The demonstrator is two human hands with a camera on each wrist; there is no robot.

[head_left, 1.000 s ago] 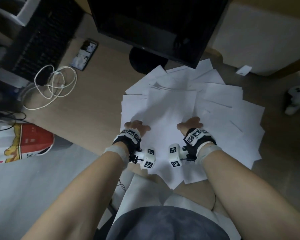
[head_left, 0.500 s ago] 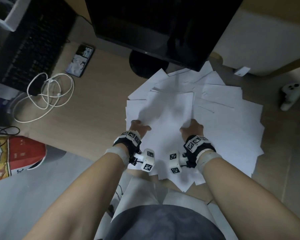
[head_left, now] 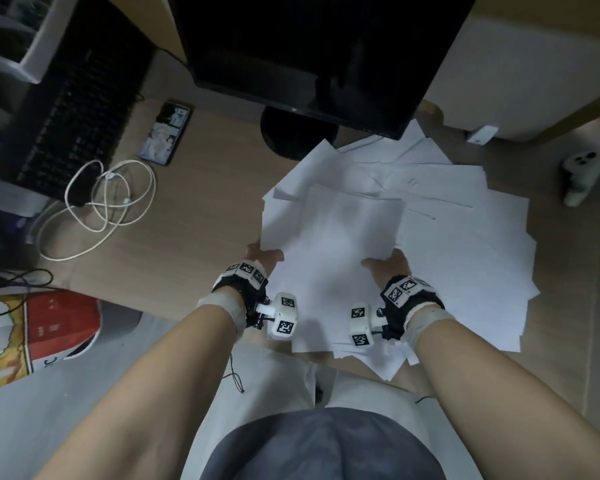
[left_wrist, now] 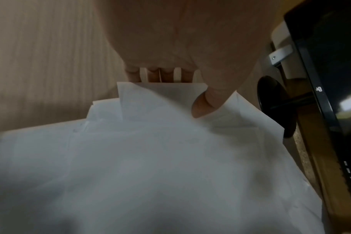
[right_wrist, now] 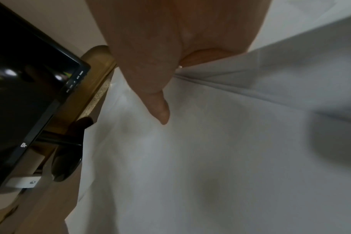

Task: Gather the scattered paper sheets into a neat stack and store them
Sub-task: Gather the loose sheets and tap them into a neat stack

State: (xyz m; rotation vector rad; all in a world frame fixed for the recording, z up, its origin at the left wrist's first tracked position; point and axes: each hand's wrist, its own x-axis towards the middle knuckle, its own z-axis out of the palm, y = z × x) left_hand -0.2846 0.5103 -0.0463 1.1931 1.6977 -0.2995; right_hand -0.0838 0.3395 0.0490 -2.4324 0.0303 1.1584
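Observation:
Several white paper sheets [head_left: 343, 237] lie fanned out in a loose overlapping pile on the wooden desk [head_left: 187, 237], in front of the monitor. My left hand [head_left: 264, 253] grips the pile's left edge; in the left wrist view its thumb [left_wrist: 206, 101] lies on top of the sheets [left_wrist: 170, 158] and its fingers [left_wrist: 152, 74] reach under them. My right hand [head_left: 383, 263] holds the middle bunch from the right. There the thumb [right_wrist: 156, 104] presses on the paper [right_wrist: 210, 158], and the other fingers are hidden below a lifted fold.
A black monitor [head_left: 309, 46] on a round base [head_left: 291, 136] stands just behind the pile. To the left lie a phone [head_left: 165, 133], a coiled white cable [head_left: 101, 202] and a keyboard [head_left: 70, 109]. A white controller [head_left: 579, 174] sits far right, a red-and-white bag [head_left: 32, 337] lower left.
Both hands went from lying flat on top of the sheets to gripping the middle bunch at its sides. The left sheets have drawn in toward the centre.

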